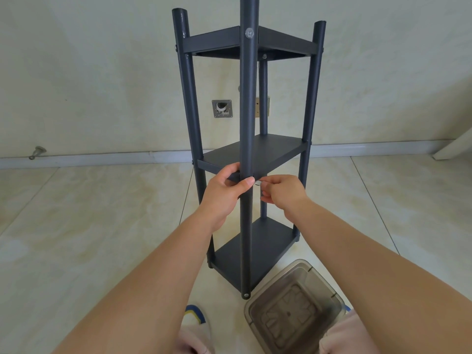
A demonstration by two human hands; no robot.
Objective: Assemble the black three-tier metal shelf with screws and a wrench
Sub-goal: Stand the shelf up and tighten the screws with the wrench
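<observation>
Tiled floor (102, 226), left hand (224, 192) gripping shelf (252, 154) post

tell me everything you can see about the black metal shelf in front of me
The black metal shelf stands upright on the tiled floor near a pale wall. It looks like matte dark powder-coated metal: four round posts carrying three flat rectangular tiers, top, middle and bottom. Silvery screw heads show on the near post at the top tier and by its foot. The left hand grips the near post at the middle tier's corner; the right hand pinches a small silvery part, too small to identify, right beside that joint.
</observation>
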